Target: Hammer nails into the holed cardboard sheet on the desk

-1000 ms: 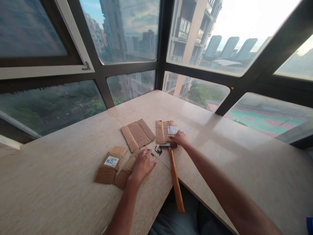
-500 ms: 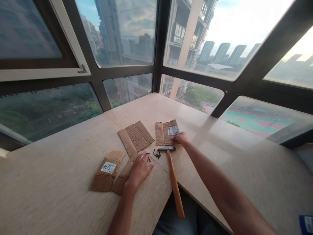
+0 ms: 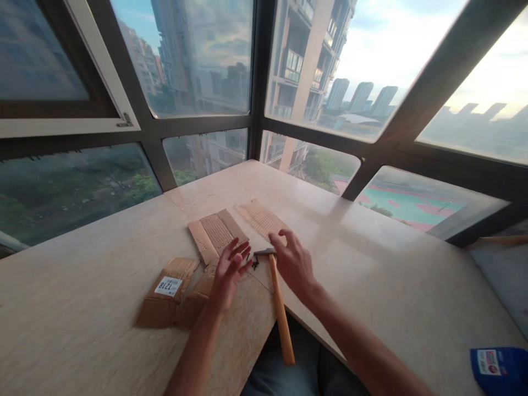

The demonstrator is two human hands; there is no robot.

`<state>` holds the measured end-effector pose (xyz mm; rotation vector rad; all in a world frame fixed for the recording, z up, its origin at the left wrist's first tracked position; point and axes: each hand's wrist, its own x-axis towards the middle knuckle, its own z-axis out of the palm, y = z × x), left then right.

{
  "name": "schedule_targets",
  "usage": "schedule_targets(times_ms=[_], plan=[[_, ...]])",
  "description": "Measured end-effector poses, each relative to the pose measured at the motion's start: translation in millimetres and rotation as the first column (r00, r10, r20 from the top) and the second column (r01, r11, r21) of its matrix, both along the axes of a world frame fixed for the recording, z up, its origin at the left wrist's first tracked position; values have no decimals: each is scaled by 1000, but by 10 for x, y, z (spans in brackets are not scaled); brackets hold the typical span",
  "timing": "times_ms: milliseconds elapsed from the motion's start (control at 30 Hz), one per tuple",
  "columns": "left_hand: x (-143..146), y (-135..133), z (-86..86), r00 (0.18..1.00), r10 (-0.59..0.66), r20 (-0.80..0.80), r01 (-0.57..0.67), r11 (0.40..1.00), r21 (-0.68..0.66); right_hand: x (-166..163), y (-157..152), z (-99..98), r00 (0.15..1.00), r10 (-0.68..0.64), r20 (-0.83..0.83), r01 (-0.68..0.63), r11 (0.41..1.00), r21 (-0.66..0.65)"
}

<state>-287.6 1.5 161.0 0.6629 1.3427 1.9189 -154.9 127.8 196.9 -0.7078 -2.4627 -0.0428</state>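
Head view: blurred, ridged tan cardboard piece (image 3: 260, 216) over beige marbled countertop (image 3: 358, 258), beyond wooden-handled metal hammer (image 3: 281, 308); right hand (image 3: 293, 257) curled at cardboard's near edge, pinching or not, cannot tell; left hand (image 3: 230, 270) spread open near small dark metal fasteners (image 3: 256, 264).

Pale counter (image 3: 103, 236) beneath dark-framed corner windows (image 3: 256, 82), with cloudy daylight sky (image 3: 383, 38) and tall buildings (image 3: 304, 77) outside.

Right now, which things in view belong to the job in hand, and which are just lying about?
Probably for the job, grouped together: hammer; dark nails; cardboard pieces.
Probably just lying about, off at the right: blue labelled item.
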Motion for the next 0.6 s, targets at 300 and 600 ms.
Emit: schedule_targets(times_ms=[300,600], plan=[[264,129,15,917,84,390,-89,996,-4,114,-731,-255,981,172,92,-166,984,-69],[180,129,-10,918,13,397,2,999,-38,377,-629,-229,989,129,-78,-141,976,-169]])
